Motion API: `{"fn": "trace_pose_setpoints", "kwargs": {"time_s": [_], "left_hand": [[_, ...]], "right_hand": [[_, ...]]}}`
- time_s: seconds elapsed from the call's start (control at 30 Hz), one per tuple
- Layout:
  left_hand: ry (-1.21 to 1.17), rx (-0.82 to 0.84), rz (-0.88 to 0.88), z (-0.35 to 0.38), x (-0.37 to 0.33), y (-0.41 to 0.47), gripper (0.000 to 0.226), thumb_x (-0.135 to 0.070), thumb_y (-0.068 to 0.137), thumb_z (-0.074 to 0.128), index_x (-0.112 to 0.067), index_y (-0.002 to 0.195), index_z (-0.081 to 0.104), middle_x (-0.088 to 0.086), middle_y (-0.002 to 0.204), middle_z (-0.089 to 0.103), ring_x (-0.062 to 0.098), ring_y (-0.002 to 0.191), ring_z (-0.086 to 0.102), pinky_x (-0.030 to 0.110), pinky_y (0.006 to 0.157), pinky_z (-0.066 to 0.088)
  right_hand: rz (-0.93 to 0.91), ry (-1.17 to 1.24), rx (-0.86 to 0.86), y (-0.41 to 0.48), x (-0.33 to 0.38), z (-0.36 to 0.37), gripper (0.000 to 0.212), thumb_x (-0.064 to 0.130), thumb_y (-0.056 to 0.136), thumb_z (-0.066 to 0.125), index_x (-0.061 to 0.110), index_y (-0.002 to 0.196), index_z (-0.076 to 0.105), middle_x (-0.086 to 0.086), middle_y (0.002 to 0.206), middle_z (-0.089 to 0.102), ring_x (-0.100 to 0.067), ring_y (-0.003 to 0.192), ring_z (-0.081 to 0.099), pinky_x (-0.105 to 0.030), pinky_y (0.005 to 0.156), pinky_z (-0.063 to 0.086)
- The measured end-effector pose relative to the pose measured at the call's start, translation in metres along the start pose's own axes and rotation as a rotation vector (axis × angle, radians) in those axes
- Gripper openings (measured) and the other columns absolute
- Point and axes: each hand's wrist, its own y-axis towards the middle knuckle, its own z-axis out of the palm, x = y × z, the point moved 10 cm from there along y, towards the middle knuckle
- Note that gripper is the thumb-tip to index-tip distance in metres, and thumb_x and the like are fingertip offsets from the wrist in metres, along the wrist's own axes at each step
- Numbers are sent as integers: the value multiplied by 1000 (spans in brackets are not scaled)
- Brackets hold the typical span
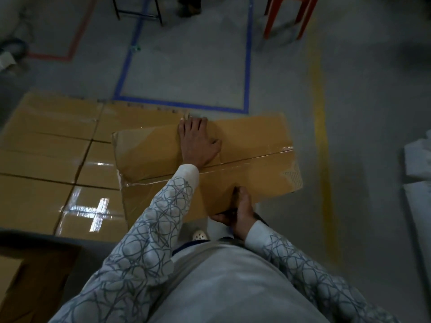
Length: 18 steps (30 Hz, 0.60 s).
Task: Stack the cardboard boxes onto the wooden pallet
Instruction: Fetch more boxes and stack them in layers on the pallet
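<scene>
I carry a taped cardboard box [254,145] in front of my body, its top facing the camera. My left hand [198,142] lies across the top with the fingers reaching over the far edge. My right hand [238,210] grips the near bottom edge, thumb on the top face and fingers curled under it. To the left, several taped cardboard boxes [53,145] stand packed side by side in a flat layer. The carried box overlaps the right edge of that layer. No wood of the pallet shows; the boxes hide it.
Another brown box [14,276] sits at the bottom left. Blue tape [247,66], red tape [77,36] and a yellow line [319,127] mark the grey floor. A red stool [286,15] and black metal legs [137,12] stand ahead. White foam pieces [417,159] lie at right.
</scene>
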Motion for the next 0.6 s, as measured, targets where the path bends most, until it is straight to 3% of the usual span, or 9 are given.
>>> {"fn": "trace_pose_setpoints", "kwargs": {"time_s": [0.27, 0.43, 0.6], "left_hand": [[93, -106, -200, 14, 12, 206, 82, -56, 75, 47, -7, 141, 52, 12, 138, 56, 33, 137, 40, 49, 124, 9], [31, -198, -396, -11, 46, 304, 80, -53, 75, 49, -9, 142, 50, 9, 142, 53, 29, 140, 36, 46, 124, 7], [4, -256, -476, -15, 76, 402, 75, -53, 80, 53, -10, 141, 49, 10, 142, 52, 30, 143, 33, 47, 126, 5]], "right_hand": [[51, -138, 206, 82, 194, 135, 59, 63, 93, 59, 22, 136, 58, -16, 123, 66, -41, 108, 64, -61, 69, 60], [100, -215, 282, 91, 283, 225, 55, 60, 90, 68, 22, 130, 59, -19, 124, 67, -41, 111, 64, -59, 73, 61], [175, -298, 307, 116, 351, 312, 54, 58, 87, 74, 21, 124, 60, -19, 123, 66, -40, 113, 63, -59, 86, 58]]}}
